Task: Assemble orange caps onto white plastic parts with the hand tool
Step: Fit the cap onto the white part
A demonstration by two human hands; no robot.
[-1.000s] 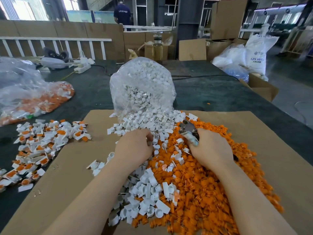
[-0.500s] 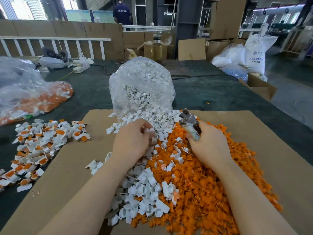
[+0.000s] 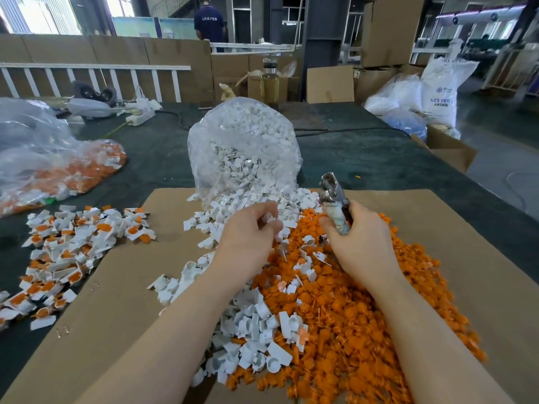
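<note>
Left hand (image 3: 248, 228) pinching a white plastic part (image 3: 269, 219) above the white pile, right hand (image 3: 360, 237) gripping the metal hand tool (image 3: 334, 199) — head upright — over heaped orange caps (image 3: 364, 313) on cardboard sheet (image 3: 122, 301).

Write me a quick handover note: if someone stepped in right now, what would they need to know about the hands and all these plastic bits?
Left hand: pinches one white part above the pile.
Right hand: grips the hand tool, metal head up.
Supplies: loose white parts spill from the clear bag onto the cardboard; orange caps are heaped under the right hand.
Done: assembled pieces lie in a pile far left.
Left: large heaps of both parts remain unassembled; the pinched part has no cap yet, as far as visible.
</note>
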